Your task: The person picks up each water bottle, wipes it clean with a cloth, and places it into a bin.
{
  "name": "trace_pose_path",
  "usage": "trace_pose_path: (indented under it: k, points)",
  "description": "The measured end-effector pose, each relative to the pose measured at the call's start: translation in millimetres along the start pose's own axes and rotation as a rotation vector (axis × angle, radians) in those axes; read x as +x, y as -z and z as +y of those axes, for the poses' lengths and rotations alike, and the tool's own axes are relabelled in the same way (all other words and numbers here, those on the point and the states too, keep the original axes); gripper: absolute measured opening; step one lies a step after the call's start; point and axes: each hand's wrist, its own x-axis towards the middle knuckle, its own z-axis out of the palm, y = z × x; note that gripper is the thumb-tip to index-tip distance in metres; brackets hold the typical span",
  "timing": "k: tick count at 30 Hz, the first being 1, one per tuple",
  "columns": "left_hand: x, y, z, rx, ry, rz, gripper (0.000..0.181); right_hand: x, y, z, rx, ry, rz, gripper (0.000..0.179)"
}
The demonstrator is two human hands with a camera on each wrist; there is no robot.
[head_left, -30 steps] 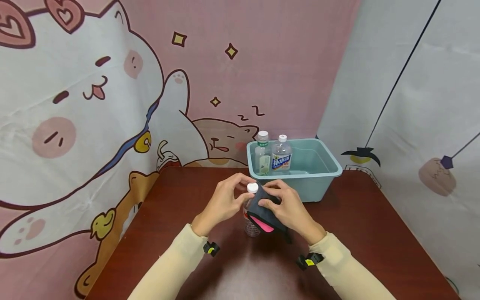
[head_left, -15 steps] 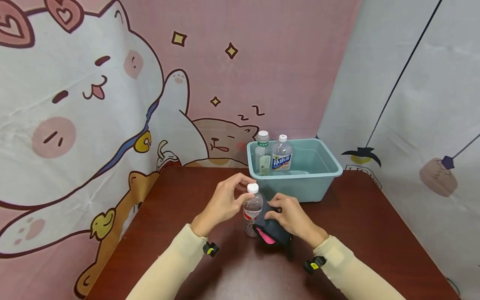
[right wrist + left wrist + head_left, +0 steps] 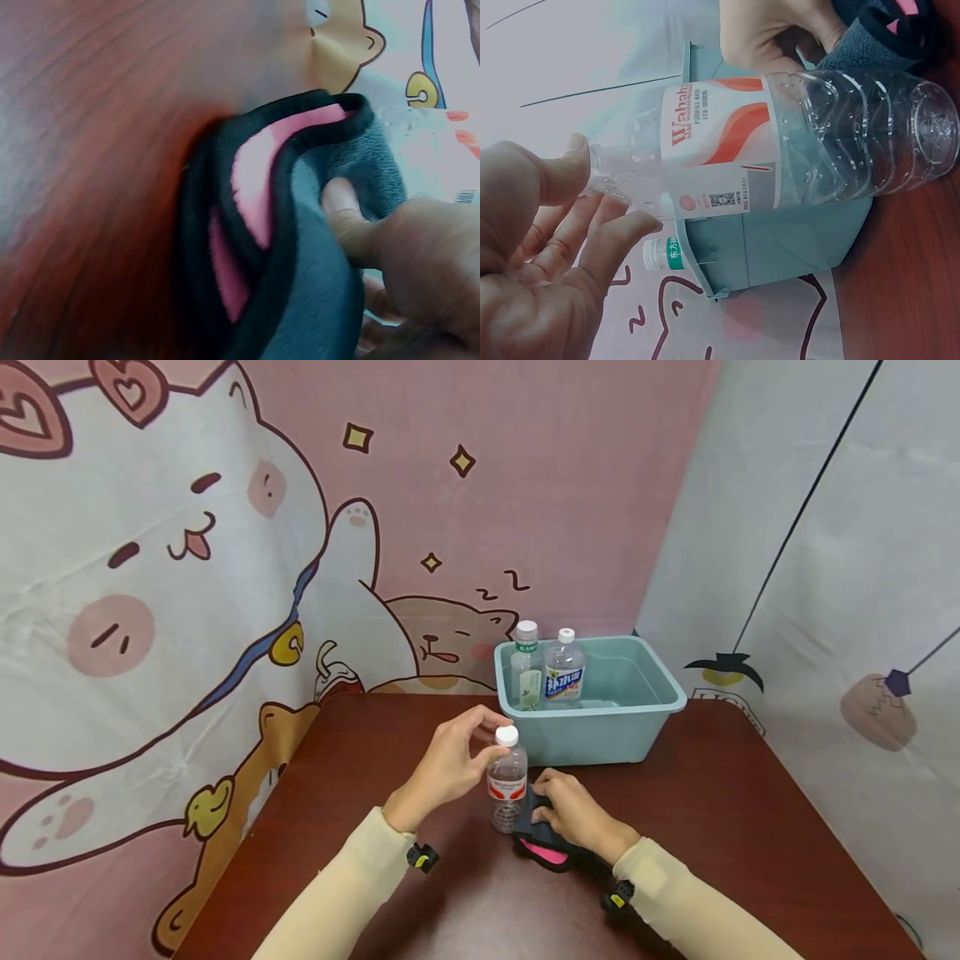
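Note:
A clear plastic water bottle with a white cap and a red-and-white label stands upright on the table. My left hand pinches it at the top, thumb and fingers around the neck in the left wrist view. Low on the bottle's right side, my right hand grips a folded dark grey cloth with black edging and a pink underside. That cloth lies against or very close to the lower bottle, near the tabletop. Part of the right hand's fingers is hidden behind the cloth.
Behind the hands sits a light blue plastic bin. Inside its left end stand a bottle with a green-and-white label and a wider bottle with a blue label. The brown table meets a cartoon-printed backdrop.
My right hand has slid the cloth down the bottle's right side, from near the cap to the lower part, uncovering the label. My left hand has stayed at the bottle's top.

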Motion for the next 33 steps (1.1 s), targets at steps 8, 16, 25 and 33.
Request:
trace_pose_path:
  k: [8, 16, 25, 33]
  points:
    - [-0.4, -1.9, -0.5, 0.016, -0.002, -0.005, 0.041, -1.4, -1, 4, 0.101, -0.088, 0.026, 0.034]
    - [-2.1, -1.6, -2.5, 0.000, -0.009, 0.002, 0.042, -5.7, 3, 3, 0.224, -0.142, 0.099, 0.035]
    - [-1.2, -0.1, -6.0, 0.020, -0.023, 0.023, 0.040, 3.3, 24, -16, 0.298, -0.138, 0.271, 0.037]
    - [0.3, 1.9, -7.2, 0.038, -0.050, 0.031, 0.040, 9.0, 34, -26, 0.416, -0.156, 0.332, 0.033]
